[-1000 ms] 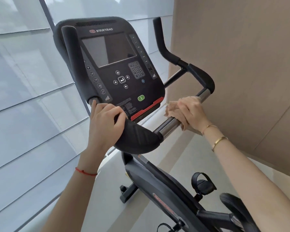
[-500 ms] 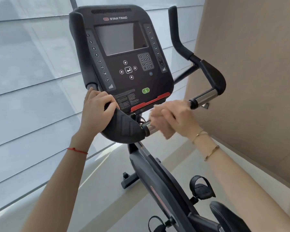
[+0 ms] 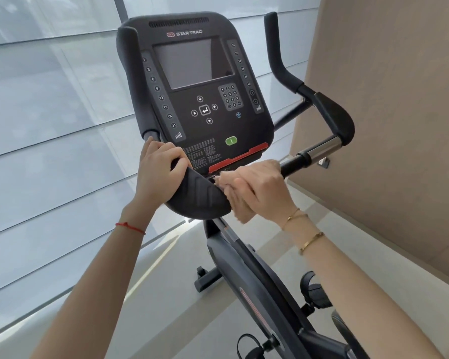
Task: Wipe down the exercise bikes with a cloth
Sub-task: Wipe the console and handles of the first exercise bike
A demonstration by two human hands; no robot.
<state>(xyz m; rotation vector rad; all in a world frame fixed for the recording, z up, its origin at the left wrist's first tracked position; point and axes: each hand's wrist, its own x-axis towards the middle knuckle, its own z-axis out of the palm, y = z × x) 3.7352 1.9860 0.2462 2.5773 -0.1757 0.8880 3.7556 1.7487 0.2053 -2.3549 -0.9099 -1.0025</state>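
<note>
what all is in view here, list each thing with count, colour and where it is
exercise bike: one, black and dark grey, centre, on the pale floor
console: one, black with a grey screen, top centre
green button: one, on the console below the keypad
red strip: one, along the console's lower edge
handlebars: one set, black with a chrome section, both sides of the console
pedals: two, black with straps, bottom right
window panels: several, pale frosted, left side
wall: one, beige, right side
cloth: one, beige, wrapped on the bar under the right hand
left hand: grips the left handlebar pad, red string on the wrist
right hand: presses the cloth on the bar, gold bracelets on the wrist
</note>
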